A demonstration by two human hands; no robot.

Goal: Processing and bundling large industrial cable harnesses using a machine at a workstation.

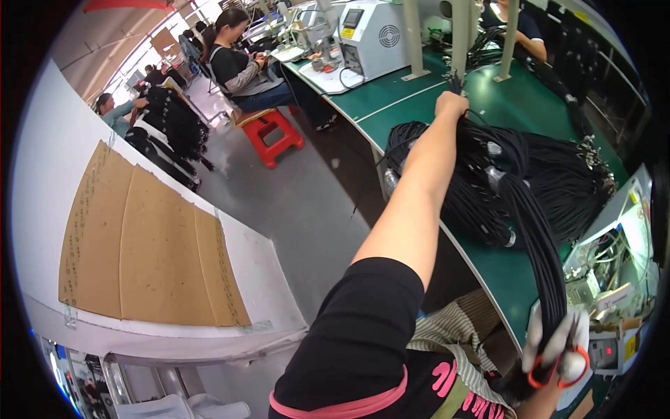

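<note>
My left arm reaches far across the green bench, and my left hand is closed round a bundle of black cables close to a pale post. Their tips stick up above the fist. At the lower right, my right hand, its fingers covered in white, holds scissors with orange handles. The same hand is against a long bunch of black cables, which runs down to it from a large heap of tied black cables on the bench. Whether the fingers grip that bunch too is hard to tell.
Beside the heap stand pale upright posts and a grey-white machine. An electrical unit with loose wires is at the right edge. One person sits on a red stool; another works across the bench.
</note>
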